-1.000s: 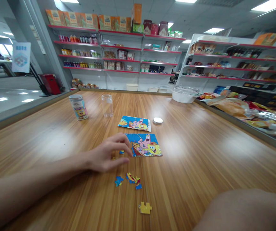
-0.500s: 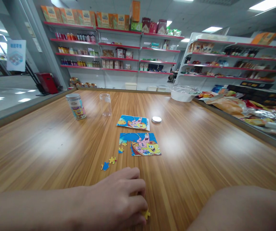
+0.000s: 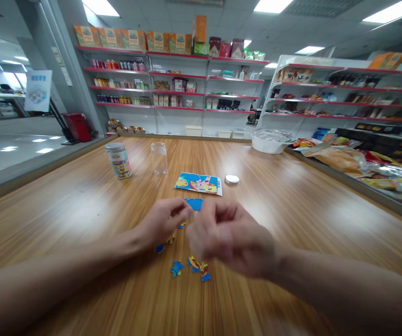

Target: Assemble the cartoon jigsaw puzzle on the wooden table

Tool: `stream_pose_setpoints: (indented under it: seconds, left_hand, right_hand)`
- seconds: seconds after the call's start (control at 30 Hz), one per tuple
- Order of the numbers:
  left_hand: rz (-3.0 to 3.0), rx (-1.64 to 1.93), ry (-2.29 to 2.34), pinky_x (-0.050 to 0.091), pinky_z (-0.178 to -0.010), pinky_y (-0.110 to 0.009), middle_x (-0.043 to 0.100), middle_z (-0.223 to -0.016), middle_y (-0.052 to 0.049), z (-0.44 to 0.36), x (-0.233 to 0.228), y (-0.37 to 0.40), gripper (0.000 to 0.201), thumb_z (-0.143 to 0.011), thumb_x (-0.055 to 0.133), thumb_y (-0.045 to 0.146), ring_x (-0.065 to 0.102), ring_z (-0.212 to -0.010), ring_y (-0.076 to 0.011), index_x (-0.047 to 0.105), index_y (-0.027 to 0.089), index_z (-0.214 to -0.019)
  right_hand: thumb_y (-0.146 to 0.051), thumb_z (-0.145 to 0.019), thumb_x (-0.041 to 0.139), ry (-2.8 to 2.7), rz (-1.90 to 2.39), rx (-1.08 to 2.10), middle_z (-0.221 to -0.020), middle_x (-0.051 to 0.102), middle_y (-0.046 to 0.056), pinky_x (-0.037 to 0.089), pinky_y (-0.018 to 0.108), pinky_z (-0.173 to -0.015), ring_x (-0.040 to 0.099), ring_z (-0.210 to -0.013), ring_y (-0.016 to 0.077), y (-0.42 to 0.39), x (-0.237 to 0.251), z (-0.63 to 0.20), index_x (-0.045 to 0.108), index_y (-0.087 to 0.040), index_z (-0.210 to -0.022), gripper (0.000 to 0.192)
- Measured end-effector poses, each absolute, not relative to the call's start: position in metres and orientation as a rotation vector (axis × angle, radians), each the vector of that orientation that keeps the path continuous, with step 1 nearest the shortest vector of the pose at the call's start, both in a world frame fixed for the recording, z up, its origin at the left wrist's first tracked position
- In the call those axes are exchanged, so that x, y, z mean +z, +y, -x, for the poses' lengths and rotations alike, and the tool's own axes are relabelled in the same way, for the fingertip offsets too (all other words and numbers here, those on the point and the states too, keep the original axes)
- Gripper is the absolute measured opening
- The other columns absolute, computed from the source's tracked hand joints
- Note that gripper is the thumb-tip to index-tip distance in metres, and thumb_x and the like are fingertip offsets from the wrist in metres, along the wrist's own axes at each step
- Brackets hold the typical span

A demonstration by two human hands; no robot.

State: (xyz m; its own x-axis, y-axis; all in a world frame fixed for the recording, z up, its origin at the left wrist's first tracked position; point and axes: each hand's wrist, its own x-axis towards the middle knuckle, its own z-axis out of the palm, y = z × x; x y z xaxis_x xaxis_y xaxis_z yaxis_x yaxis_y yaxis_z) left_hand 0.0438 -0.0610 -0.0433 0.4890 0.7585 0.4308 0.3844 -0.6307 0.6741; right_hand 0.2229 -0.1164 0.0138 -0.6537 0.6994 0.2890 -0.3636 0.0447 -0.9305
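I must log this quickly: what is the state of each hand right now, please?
Left hand: fingers pinched together above the loose puzzle pieces; whether it holds a piece cannot be told.
Right hand: blurred, fingers curled; contents cannot be told.

Bright ceiling panels, glare patches on the table (image 3: 292,205) — right hand (image 3: 229,235) motion-blurred, edges bowed

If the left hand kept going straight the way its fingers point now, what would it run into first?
The left hand points rightward at the right hand, whose fingertips sit almost against it, so it would probably meet that first. The partly built puzzle lies just beyond; motion blur leaves depth uncertain.
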Motion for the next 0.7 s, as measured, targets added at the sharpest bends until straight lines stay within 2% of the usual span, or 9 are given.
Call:
stream_pose_setpoints:
  seconds: [0.03,0.13,0.23,0.3,0.37,0.5,0.7]
  left_hand:
    - [-2.177,1.025,1.016,0.038,-0.052,-0.025,0.054,-0.062,0.0,-0.04,-0.045,-0.05,0.031,-0.096,0.048,0.03,0.049,-0.057,-0.0135,0.057,0.014,-0.07]
    - [-2.116,1.097,1.067,0.04,-0.056,-0.024,0.056,-0.061,0.001,-0.029,-0.05,-0.027,0.037,-0.096,0.05,0.036,0.05,-0.058,-0.0128,0.059,0.014,-0.068]
    - [-2.188,1.076,0.994,0.043,-0.059,-0.024,0.064,-0.069,-0.001,-0.023,-0.055,-0.018,0.033,-0.097,0.05,0.034,0.055,-0.062,-0.0133,0.064,0.014,-0.076]
    - [-2.349,1.069,0.882,0.045,-0.063,-0.025,0.067,-0.076,-0.003,-0.018,-0.058,-0.015,0.025,-0.097,0.052,0.03,0.057,-0.067,-0.0141,0.066,0.014,-0.085]
    - [-2.57,1.046,0.666,0.047,-0.069,-0.026,0.067,-0.083,-0.006,-0.012,-0.059,-0.01,0.018,-0.097,0.054,0.025,0.059,-0.075,-0.0157,0.068,0.015,-0.091]
    - [-2.835,0.883,0.273,0.048,-0.074,-0.029,0.065,-0.089,-0.009,0.002,-0.056,-0.001,0.013,-0.095,0.057,0.02,0.058,-0.083,-0.0178,0.07,0.018,-0.095]
    - [-2.766,0.793,0.305,0.048,-0.078,-0.033,0.062,-0.096,-0.01,0.009,-0.049,-0.005,0.021,-0.089,0.055,0.013,0.057,-0.087,-0.0198,0.068,0.017,-0.104]
  right_hand:
    - [-0.042,-0.075,0.072,-1.501,0.446,1.497,-0.052,0.04,-0.008,0.035,0.022,-0.045,0.034,-0.045,0.0088,-0.097,0.005,-0.226,0.052,-0.021,-0.066,0.03]
    - [-0.033,-0.078,0.067,-1.639,0.749,0.941,-0.066,0.054,-0.002,0.037,0.024,-0.052,0.046,-0.056,0.0108,-0.047,-0.028,-0.237,0.058,-0.017,-0.073,0.018]
    - [-0.021,-0.08,0.062,-1.952,0.89,0.488,-0.067,0.059,0.0,0.039,0.027,-0.059,0.051,-0.06,0.0133,-0.028,-0.054,-0.246,0.066,-0.016,-0.079,0.007]
    - [-0.015,-0.08,0.06,-2.115,0.835,0.301,-0.071,0.063,0.002,0.042,0.029,-0.066,0.055,-0.067,0.0153,-0.029,-0.061,-0.248,0.07,-0.016,-0.085,0.011]
    - [-0.011,-0.08,0.058,-2.222,0.749,0.222,-0.074,0.063,0.003,0.044,0.03,-0.069,0.056,-0.07,0.0164,-0.036,-0.062,-0.248,0.073,-0.017,-0.09,0.019]
    - [-0.006,-0.076,0.056,-2.48,0.68,0.135,-0.076,0.062,0.004,0.042,0.029,-0.064,0.054,-0.07,0.017,-0.05,-0.057,-0.247,0.075,-0.02,-0.099,0.033]
    - [-0.007,-0.076,0.056,-2.637,0.642,0.128,-0.084,0.064,0.006,0.044,0.031,-0.068,0.056,-0.076,0.0193,-0.056,-0.055,-0.248,0.075,-0.021,-0.105,0.037]
